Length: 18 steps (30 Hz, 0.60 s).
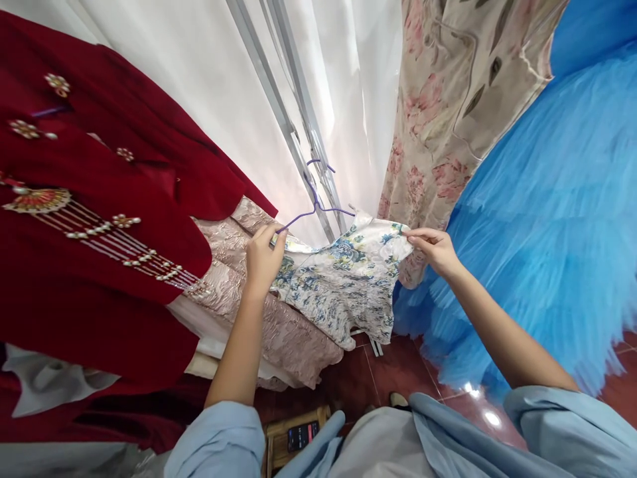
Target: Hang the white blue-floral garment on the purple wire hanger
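Head view showed our left hand (263, 255) pinching one shoulder of the flowered dress (338, 282) and our right hand (435, 249) the other. Beyond our fingertips its purple hanger (318, 202) might slip free if we tugged unevenly.

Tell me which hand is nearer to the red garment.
The left hand, beside the red garment. The right hand is far across, holding the floral dress near the blue tulle.

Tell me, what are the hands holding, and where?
A floral dress on a purple hanger. The left hand grips one shoulder at the hanger's end; the right hand pinches the other shoulder with its fingers.
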### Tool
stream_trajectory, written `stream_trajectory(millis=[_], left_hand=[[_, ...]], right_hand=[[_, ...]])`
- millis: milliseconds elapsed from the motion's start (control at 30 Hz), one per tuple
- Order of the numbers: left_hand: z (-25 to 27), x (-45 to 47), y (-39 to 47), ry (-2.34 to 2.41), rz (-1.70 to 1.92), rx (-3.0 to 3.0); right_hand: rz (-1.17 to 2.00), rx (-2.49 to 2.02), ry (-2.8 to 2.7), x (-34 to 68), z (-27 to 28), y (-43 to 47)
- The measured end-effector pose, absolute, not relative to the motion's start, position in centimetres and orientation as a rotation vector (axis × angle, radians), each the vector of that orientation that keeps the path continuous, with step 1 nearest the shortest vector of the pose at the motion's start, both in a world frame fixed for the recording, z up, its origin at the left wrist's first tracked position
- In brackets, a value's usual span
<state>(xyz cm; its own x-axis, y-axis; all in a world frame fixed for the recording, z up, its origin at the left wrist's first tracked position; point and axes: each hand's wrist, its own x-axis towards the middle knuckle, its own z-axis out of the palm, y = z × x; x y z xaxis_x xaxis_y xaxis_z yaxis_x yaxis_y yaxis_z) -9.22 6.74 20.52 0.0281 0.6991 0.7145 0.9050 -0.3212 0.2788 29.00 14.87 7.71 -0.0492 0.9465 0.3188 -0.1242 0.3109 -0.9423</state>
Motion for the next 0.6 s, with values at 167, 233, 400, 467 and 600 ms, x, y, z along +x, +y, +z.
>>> stream_trajectory(millis=[167, 233, 400, 467, 600], left_hand=[[20.5, -8.3, 7.2, -1.644, -1.222, -2.056], [20.7, -8.0, 7.2, -1.636, -1.245, -2.061], [21.1, -8.9, 7.3, -1.663, -1.298, -1.978], [20.4, -10.1, 7.3, -1.704, -1.336, -1.920], [16.6, -12.4, 6.9, -1.751, -1.466, -1.668]], right_hand=[[1.111, -0.867, -1.266, 27.8, 7.4, 13.9], [1.076, -0.844, -1.310, 27.0, 8.6, 14.3], [0.890, -0.797, -1.365, 24.7, 13.2, 15.4], [0.875, -0.762, -1.378, 23.6, 15.0, 14.6], [1.020, -0.621, -1.608, 21.6, 17.3, 8.9]])
